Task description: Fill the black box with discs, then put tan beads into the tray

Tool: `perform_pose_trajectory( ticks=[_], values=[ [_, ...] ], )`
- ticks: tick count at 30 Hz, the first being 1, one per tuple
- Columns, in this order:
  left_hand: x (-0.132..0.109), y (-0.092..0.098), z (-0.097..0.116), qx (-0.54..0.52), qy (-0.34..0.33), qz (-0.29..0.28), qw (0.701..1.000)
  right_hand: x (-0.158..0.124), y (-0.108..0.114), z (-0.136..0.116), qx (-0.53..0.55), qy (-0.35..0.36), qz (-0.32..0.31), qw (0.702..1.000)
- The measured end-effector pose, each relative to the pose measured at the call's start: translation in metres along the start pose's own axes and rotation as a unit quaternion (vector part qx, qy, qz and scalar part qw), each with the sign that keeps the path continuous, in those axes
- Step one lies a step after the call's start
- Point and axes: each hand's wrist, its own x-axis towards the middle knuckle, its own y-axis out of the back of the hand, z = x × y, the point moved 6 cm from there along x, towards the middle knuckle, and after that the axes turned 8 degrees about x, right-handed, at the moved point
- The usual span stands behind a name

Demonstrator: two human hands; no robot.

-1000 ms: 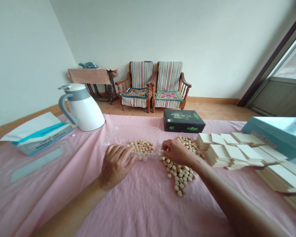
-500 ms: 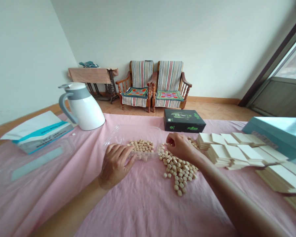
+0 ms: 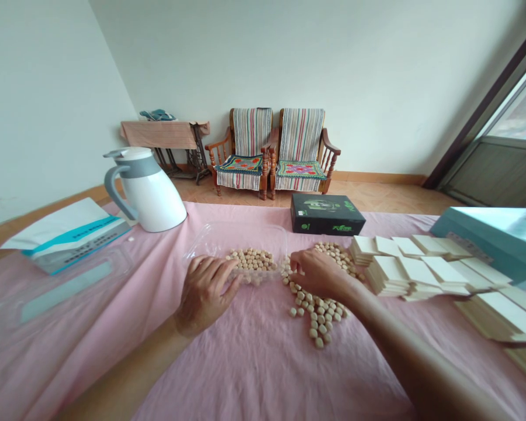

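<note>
Your left hand (image 3: 208, 295) lies over the near-left edge of the clear container (image 3: 272, 234), seemingly to steady it, while your right hand (image 3: 318, 272), fingers curled narrow, hovers at wooden pieces (image 3: 319, 310) heaped beside it on the tabletop (image 3: 245, 362), either hand's grip impossible to tell

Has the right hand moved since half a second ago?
Yes. Judged against the black box, the right hand sits lower in the view, farther from the box's front edge, and slightly further left.
</note>
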Motion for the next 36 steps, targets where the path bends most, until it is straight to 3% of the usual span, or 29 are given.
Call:
perform_pose_trajectory(
  ticks=[4, 8, 14, 17, 20, 22, 24, 26, 28, 32, 36],
  values=[
    [0.001, 0.000, 0.000, -0.001, 0.000, 0.001, 1.000, 0.001, -0.011, -0.002, -0.042, -0.010, -0.022, 0.999],
    [0.001, -0.001, 0.001, -0.001, 0.000, -0.001, 1.000, 0.002, -0.006, 0.005, -0.024, -0.002, -0.019, 1.000],
    [-0.001, -0.001, 0.000, -0.003, -0.001, 0.000, 1.000, 0.002, 0.030, 0.012, 0.124, 0.010, 0.123, 0.985],
    [-0.002, -0.001, -0.001, -0.004, -0.002, -0.002, 1.000, 0.003, 0.038, 0.004, 0.263, 0.059, 0.148, 0.951],
    [-0.002, -0.002, -0.002, -0.006, 0.002, -0.002, 1.000, 0.002, 0.043, 0.003, 0.256, 0.060, 0.171, 0.950],
    [-0.002, -0.003, -0.002, -0.006, 0.002, -0.004, 1.000, 0.001, 0.041, 0.006, 0.176, 0.045, 0.142, 0.973],
    [-0.002, -0.003, -0.002, -0.006, 0.002, -0.005, 1.000, -0.001, 0.030, 0.008, 0.102, 0.046, 0.054, 0.992],
    [-0.002, -0.002, -0.001, -0.005, 0.003, -0.004, 1.000, -0.004, 0.016, 0.007, 0.055, 0.064, -0.031, 0.996],
    [-0.002, -0.001, -0.001, -0.005, 0.003, -0.002, 1.000, -0.007, 0.005, 0.004, 0.022, 0.083, -0.077, 0.993],
    [-0.002, -0.001, -0.001, -0.001, 0.002, -0.002, 1.000, -0.007, -0.007, 0.001, -0.014, 0.086, -0.098, 0.991],
    [-0.001, -0.001, -0.001, 0.000, 0.004, -0.008, 1.000, -0.004, -0.001, 0.005, -0.005, 0.085, -0.069, 0.994]
  ],
)
